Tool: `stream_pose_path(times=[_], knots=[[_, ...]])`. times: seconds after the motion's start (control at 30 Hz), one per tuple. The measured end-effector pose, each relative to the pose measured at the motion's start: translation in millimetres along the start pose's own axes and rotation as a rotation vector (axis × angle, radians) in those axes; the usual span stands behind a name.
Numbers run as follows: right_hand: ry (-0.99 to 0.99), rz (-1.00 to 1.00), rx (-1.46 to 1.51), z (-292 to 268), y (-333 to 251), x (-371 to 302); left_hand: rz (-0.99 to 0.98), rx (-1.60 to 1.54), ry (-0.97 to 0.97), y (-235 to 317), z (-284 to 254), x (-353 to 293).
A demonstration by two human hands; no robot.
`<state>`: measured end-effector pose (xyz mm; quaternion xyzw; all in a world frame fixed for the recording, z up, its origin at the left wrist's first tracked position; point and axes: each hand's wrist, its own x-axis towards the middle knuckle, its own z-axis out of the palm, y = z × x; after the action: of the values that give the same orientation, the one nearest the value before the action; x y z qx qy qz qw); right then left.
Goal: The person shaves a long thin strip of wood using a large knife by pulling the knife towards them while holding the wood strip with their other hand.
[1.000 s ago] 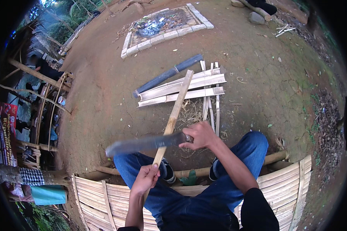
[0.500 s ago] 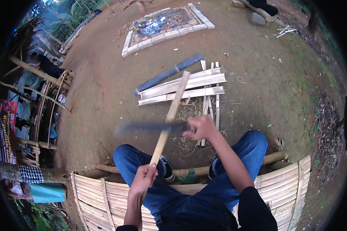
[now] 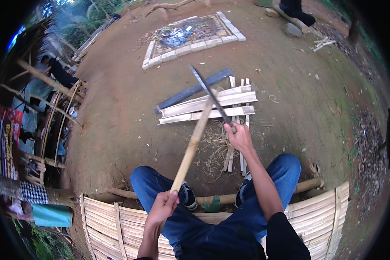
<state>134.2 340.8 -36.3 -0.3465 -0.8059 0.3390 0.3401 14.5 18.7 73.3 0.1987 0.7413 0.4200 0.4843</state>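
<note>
My left hand (image 3: 164, 206) is closed round the near end of a long bamboo strip (image 3: 190, 152), which slants up and away over the ground. In my right hand (image 3: 239, 138) is the handle of a machete (image 3: 209, 92); its dark blade points up and to the left, across the far end of the strip as seen from here. Whether blade and strip touch, I cannot tell. Beyond them several split bamboo pieces (image 3: 177, 118) lie on the soil beside a dark blue tube (image 3: 171, 102). Thin shavings (image 3: 212, 147) are scattered between my feet and those pieces.
I sit on a slatted bamboo bench (image 3: 307, 209). Ahead is a block-edged fire pit (image 3: 190, 48) with ash. A bamboo-railed structure (image 3: 52, 130) and a person (image 3: 58, 73) are at the left; a rock (image 3: 293, 30) and another person's dark-clothed leg (image 3: 297, 13) are at the far right.
My right hand has moved up and slightly right. The machete, blurred and level across the strip before, now points upward and away. The left hand keeps its hold, slightly lower in view.
</note>
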Motion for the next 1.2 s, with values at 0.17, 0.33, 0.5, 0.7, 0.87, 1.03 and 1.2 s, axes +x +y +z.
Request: stream_pose_path(times=[0.17,0.33,0.5,0.7,0.87,1.03,1.2], knots=[[-0.195,-0.045,0.104,-14,-31,-12,-0.004,-0.08,-0.123,2,1,7],[-0.204,-0.695,-0.112,-23,-49,-11,0.038,-0.069,-0.184,-2,5,2],[0.111,0.254,-0.024,-5,25,20,0.009,-0.051,-0.114,-3,-13,-23],[0.114,0.723,0.955,-6,13,16,-0.004,-0.017,-0.145,7,-19,-26],[0.118,0.451,0.865,-23,-3,-2,0.094,0.028,0.044,13,-15,-6],[0.016,0.032,0.532,-26,-14,-19,0.235,0.286,0.227,2,-13,19],[-0.223,-0.227,0.131,-31,-56,-35,0.292,0.358,0.239,4,2,32]])
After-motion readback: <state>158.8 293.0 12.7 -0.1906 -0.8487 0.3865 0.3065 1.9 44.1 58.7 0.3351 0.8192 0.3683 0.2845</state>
